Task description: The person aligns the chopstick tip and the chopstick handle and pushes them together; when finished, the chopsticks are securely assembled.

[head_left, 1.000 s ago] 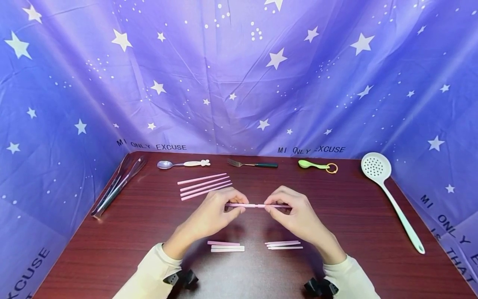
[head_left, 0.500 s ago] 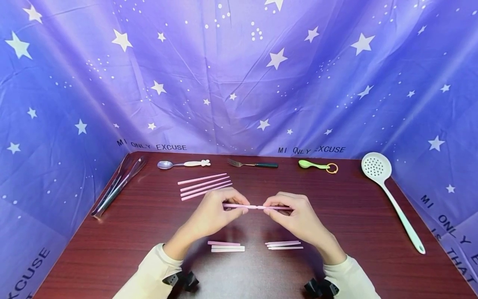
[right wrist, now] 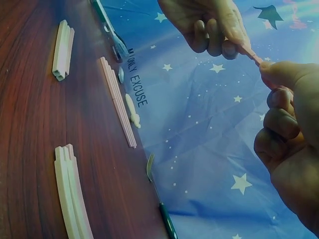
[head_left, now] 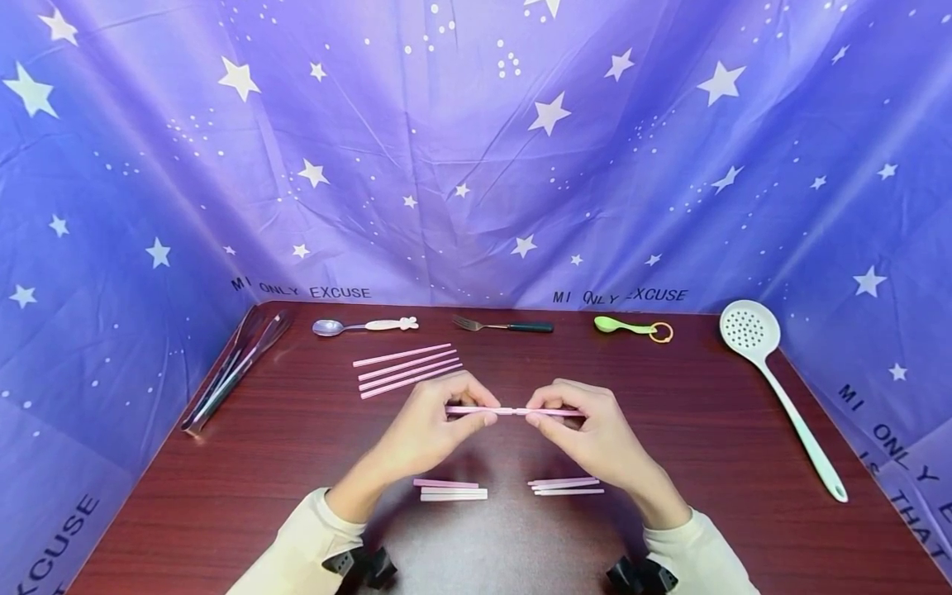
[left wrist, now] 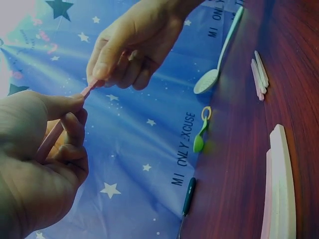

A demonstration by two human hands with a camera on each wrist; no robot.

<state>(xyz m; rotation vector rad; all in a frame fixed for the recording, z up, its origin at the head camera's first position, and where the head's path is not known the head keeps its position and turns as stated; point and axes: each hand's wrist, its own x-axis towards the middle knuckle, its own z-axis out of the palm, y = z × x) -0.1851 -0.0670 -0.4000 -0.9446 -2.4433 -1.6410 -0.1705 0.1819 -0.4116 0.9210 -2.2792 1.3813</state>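
My left hand [head_left: 424, 423] and my right hand [head_left: 591, 426] face each other above the middle of the table. Between them runs a pink two-piece chopstick [head_left: 509, 411], held level. Thumb and fingers of the left hand pinch its left piece, those of the right hand its right piece. A narrow notch shows where the pieces meet near the right fingertips; whether they are fully joined I cannot tell. In the left wrist view the left piece [left wrist: 50, 143] crosses the left palm. Short chopstick pieces lie nearer me, a left group [head_left: 454, 495] and a right group [head_left: 568, 492].
Several long pink chopsticks [head_left: 405, 358] lie beyond the left hand. Along the back are a spoon [head_left: 383, 325], a fork [head_left: 528, 327] and a green measuring spoon [head_left: 621, 326]. A whisk [head_left: 238, 372] lies far left, a white skimmer [head_left: 788, 405] far right. Starry cloth [head_left: 476, 165] walls the table.
Both hands shift very slightly while keeping their pinch on the chopstick. The left fingertips have edged a little to the right along with it. The things on the table stay put.
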